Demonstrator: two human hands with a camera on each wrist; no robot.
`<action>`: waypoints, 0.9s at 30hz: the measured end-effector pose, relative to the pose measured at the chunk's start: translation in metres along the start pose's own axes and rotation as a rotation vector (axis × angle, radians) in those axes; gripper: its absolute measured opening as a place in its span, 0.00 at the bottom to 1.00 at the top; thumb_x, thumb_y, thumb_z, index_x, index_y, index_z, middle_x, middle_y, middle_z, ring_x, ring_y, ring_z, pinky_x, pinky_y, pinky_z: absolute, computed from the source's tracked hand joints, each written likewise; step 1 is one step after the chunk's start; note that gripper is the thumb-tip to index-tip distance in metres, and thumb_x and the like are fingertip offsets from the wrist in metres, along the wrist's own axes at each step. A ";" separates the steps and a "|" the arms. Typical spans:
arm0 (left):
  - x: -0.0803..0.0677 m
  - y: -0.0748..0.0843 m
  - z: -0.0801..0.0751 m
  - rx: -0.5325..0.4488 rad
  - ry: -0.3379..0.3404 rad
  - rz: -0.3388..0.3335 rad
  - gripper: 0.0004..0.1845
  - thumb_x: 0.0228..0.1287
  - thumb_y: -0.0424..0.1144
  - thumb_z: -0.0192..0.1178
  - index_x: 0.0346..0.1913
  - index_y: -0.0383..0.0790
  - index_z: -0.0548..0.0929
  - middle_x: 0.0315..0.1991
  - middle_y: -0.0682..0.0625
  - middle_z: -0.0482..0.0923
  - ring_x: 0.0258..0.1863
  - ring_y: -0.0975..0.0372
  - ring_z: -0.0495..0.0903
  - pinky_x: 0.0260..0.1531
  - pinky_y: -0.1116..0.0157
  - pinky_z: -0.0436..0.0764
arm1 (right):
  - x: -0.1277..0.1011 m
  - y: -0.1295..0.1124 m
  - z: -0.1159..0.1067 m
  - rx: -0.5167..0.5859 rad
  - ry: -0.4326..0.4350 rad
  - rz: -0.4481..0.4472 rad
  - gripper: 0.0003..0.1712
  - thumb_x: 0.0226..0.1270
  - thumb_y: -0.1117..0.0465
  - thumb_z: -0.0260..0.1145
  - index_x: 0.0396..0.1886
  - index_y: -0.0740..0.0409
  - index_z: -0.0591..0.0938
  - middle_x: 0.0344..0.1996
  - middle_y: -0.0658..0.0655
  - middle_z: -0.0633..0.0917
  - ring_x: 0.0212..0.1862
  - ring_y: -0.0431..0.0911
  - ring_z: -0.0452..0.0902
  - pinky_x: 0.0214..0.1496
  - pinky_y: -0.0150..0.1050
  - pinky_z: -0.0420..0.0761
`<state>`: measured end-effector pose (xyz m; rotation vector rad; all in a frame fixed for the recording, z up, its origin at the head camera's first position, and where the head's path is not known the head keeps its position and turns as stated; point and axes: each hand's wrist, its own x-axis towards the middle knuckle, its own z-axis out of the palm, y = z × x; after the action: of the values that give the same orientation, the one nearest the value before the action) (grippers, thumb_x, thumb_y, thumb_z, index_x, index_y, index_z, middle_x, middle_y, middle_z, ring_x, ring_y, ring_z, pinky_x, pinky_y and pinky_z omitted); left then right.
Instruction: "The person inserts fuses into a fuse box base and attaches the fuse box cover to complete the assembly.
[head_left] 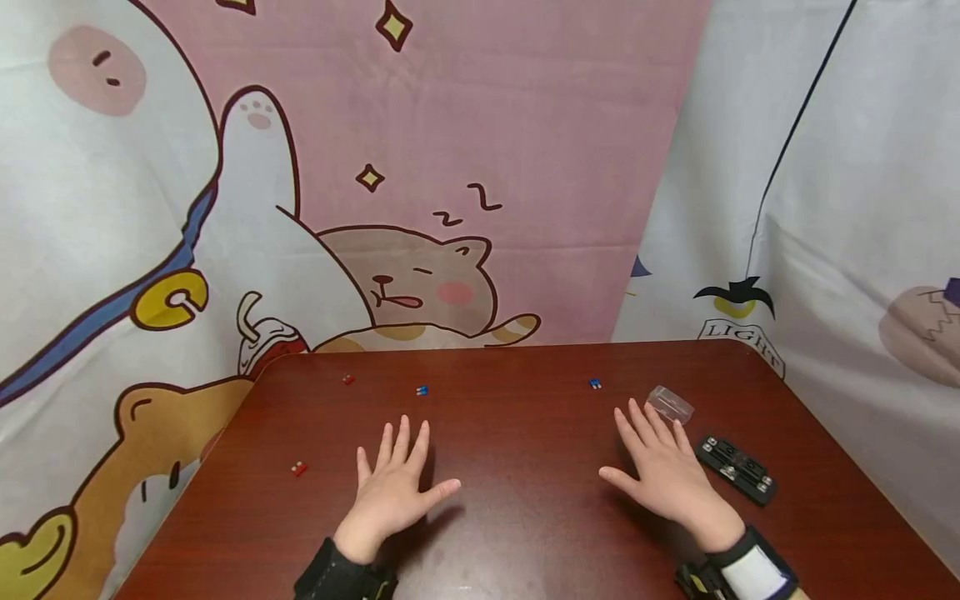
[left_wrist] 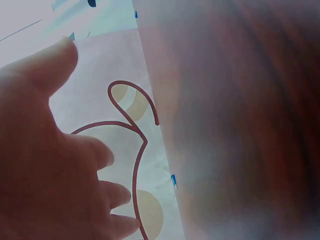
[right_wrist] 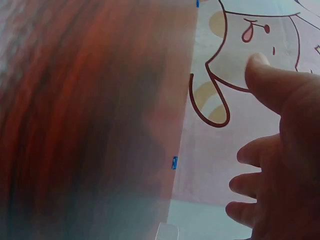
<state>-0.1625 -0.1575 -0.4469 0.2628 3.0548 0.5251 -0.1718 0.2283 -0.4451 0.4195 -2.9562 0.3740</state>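
My left hand (head_left: 393,492) is held over the table's left-centre with fingers spread and nothing in it. My right hand (head_left: 663,471) hovers at the right with its fingers spread too. Its fingertips overlap a small clear plastic box (head_left: 671,404) in the head view. Right beside this hand lies a black oblong holder (head_left: 737,469) with metal pieces along it. A tiny blue part (head_left: 422,390) lies beyond my left fingers, and another blue part (head_left: 595,383) beyond my right ones. Two tiny red parts, one farther back (head_left: 348,379) and one nearer (head_left: 299,469), lie to the left.
The brown wooden table (head_left: 525,433) ends at a back edge against a cartoon-printed cloth (head_left: 525,125). A white printed cloth (head_left: 847,208) hangs along the right side, with a thin black cord (head_left: 798,121) running down it. Both wrists wear black straps.
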 end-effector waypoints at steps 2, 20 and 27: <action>0.000 0.000 -0.001 0.003 0.006 0.012 0.53 0.58 0.73 0.57 0.78 0.44 0.55 0.78 0.37 0.42 0.76 0.41 0.39 0.62 0.30 0.36 | -0.001 0.004 -0.003 0.003 0.010 -0.008 0.54 0.58 0.36 0.69 0.74 0.64 0.64 0.73 0.70 0.60 0.74 0.66 0.48 0.68 0.70 0.46; 0.007 0.007 -0.007 -0.027 0.069 0.104 0.54 0.54 0.68 0.65 0.75 0.38 0.62 0.76 0.36 0.52 0.76 0.42 0.44 0.66 0.33 0.41 | -0.030 0.076 -0.026 -0.028 0.027 0.114 0.53 0.47 0.42 0.79 0.62 0.76 0.72 0.58 0.79 0.73 0.59 0.72 0.68 0.60 0.69 0.62; 0.011 0.011 -0.006 -0.052 0.064 0.129 0.53 0.53 0.66 0.68 0.74 0.36 0.64 0.74 0.35 0.58 0.75 0.41 0.50 0.66 0.34 0.47 | -0.041 0.105 -0.034 -0.005 -0.026 0.200 0.53 0.45 0.42 0.80 0.59 0.79 0.71 0.55 0.80 0.74 0.55 0.73 0.68 0.55 0.70 0.67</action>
<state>-0.1716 -0.1474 -0.4379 0.4525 3.0951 0.6301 -0.1602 0.3450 -0.4431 0.1283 -3.0327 0.3848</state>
